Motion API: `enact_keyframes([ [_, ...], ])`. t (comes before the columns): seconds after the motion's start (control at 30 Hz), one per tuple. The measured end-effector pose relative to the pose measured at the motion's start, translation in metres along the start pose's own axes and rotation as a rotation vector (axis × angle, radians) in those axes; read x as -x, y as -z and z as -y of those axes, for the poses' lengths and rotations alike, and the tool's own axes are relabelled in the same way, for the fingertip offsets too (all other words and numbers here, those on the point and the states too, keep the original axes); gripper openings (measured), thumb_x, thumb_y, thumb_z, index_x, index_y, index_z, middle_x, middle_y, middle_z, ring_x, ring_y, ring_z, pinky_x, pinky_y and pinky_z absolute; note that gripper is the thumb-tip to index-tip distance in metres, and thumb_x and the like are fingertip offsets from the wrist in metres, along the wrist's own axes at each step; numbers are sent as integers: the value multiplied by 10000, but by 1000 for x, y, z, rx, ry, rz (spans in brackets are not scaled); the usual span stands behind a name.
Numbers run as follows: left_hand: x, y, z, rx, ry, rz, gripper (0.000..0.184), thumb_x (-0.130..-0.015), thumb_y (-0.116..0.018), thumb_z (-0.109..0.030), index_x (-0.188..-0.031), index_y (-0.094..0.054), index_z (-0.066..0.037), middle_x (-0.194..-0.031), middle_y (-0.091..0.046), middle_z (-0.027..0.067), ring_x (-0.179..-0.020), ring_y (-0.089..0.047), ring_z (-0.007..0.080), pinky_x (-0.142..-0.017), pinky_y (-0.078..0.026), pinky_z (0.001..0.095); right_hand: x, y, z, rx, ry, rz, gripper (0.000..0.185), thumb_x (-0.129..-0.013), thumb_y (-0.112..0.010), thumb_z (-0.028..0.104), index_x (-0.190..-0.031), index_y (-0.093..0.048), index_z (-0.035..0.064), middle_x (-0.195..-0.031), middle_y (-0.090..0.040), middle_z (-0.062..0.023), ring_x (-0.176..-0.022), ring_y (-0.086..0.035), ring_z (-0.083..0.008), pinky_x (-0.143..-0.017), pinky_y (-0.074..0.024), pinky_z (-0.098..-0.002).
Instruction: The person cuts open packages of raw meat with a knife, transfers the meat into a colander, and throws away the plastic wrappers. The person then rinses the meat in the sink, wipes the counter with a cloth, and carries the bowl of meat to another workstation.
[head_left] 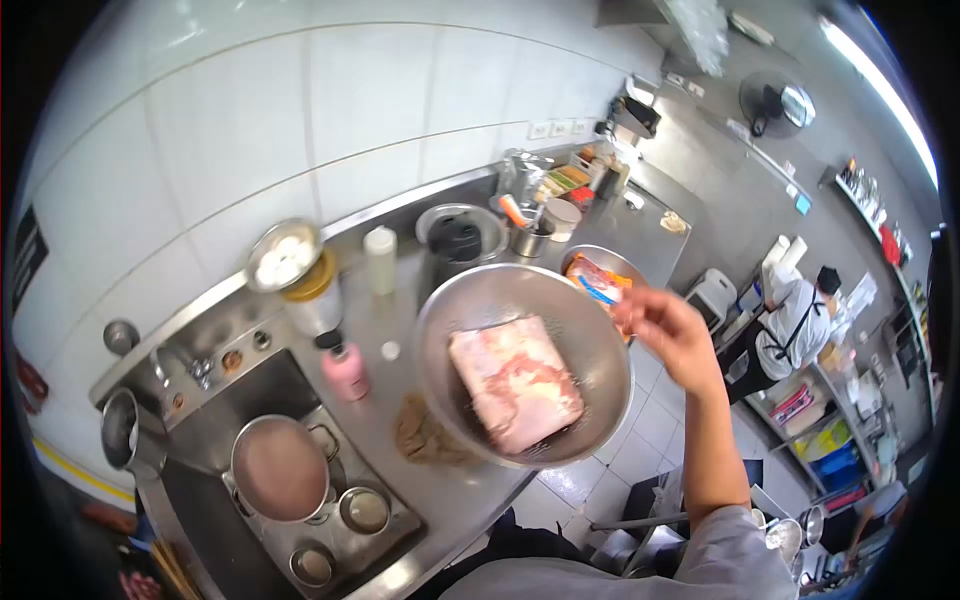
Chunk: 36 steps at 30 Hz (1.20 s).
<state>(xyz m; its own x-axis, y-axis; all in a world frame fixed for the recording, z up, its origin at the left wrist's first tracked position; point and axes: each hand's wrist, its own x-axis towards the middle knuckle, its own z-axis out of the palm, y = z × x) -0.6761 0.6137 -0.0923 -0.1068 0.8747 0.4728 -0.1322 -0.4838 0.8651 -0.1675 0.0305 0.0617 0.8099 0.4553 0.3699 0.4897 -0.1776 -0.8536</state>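
A large steel mixing bowl [600,420] is in front of me, with a pale slab of raw meat [515,380] lying in it. My right hand [668,335] is raised just past the bowl's right rim, fingers apart and holding nothing. Behind that hand, a second metal bowl [590,252] contains a plastic-wrapped meat pack [603,283], partly covered by my fingers. My left hand does not show. Whether the mixing bowl rests on the counter [470,497] or is held up from below, I cannot tell.
At left, a sink [215,410] holds a pot of brownish liquid [282,470]. Along the wall stand a pink bottle [345,372], a squeeze bottle [381,260], a dark-filled pot [455,235] and a utensil container [532,238]. A co-worker [795,320] stands farther right.
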Motion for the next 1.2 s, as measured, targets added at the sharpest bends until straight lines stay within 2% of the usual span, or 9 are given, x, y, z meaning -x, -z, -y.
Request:
enact_keyframes([
  [0.03, 27, -25, -12, 250, -1, 132, 292, -1012, -490, -113, -1237, -561, 60, -1092, -645, 203, -793, -617, 263, -664, -513, 367, -15, 37, -25, 1, -29, -92, 412, -919, -654, 44, -1318, -563, -5, -1090, -665, -46, -1036, -633, -136, -896, -498, -282],
  [0.13, 108, -108, -52, -144, 16, 144, 265, -1004, -513, -97, -1225, -577, 34, -1086, -641, 174, -819, -617, 244, -691, -514, 356, -56, 131, -138, 85, -162, -325, 491, -894, -677, 89, -1355, -533, -3, -1158, -667, -97, -1084, -637, -177, -913, -504, -301],
  [0.17, 127, -126, -54, -313, -52, 249, 256, -1001, -526, -97, -1219, -589, 21, -1088, -641, 167, -827, -616, 238, -701, -515, 353, -68, 152, -185, 252, -267, -260, 572, -864, -713, 159, -1376, -513, 2, -1207, -655, -130, -1109, -636, -223, -931, -503, -327],
  [0.27, 173, -206, -81, 161, 231, 360, 308, -1017, -533, -161, -1277, -534, 3, -1064, -606, 102, -854, -580, 173, -759, -484, 304, -83, 169, -246, 643, -490, 122, 886, -730, -822, 414, -1437, -452, 28, -1304, -610, -224, -1153, -620, -349, -973, -492, -401],
  [0.4, 233, -298, -124, 165, 151, 626, 342, -1016, -532, -157, -1327, -486, -21, -939, -542, 30, -816, -517, 104, -685, -438, 246, -60, 127, -278, 830, -376, 539, 1111, -588, -899, 458, -1504, -361, 132, -1545, -338, -186, -1389, -392, -378, -1120, -368, -460],
  [0.63, 316, -388, -158, -3, 259, 909, 297, -953, -613, -64, -1241, -579, 1, -977, -665, 66, -883, -646, 142, -791, -524, 272, -18, 112, -332, 865, 119, 9, 619, -673, -775, 149, -1274, -630, 164, -1293, -607, -10, -1224, -519, -263, -988, -406, -439],
  [0.77, 344, -418, -161, -63, 84, 1175, 259, -946, -649, -109, -1185, -641, -11, -992, -693, 51, -848, -631, 110, -758, -501, 249, -35, 115, -353, 722, 235, -91, 348, -679, -685, 36, -1025, -697, 73, -1044, -709, -96, -998, -651, -281, -876, -478, -417],
  [0.97, 370, -440, -146, -176, 88, 1301, 206, -937, -656, -103, -1133, -673, -41, -981, -696, 53, -812, -618, 121, -728, -492, 256, -82, 149, -357, 549, 149, -329, 313, -820, -617, 19, -1119, -696, 63, -1104, -687, -195, -1047, -633, -386, -939, -487, -453],
  [1.2, 362, -463, -157, -148, 62, 1295, 169, -955, -631, -104, -1106, -680, -44, -1029, -698, 31, -859, -613, 105, -757, -483, 276, -174, 214, -333, 344, 26, -472, 193, -954, -600, 160, -978, -663, -21, -792, -640, -228, -638, -575, -303, -629, -485, -367],
])
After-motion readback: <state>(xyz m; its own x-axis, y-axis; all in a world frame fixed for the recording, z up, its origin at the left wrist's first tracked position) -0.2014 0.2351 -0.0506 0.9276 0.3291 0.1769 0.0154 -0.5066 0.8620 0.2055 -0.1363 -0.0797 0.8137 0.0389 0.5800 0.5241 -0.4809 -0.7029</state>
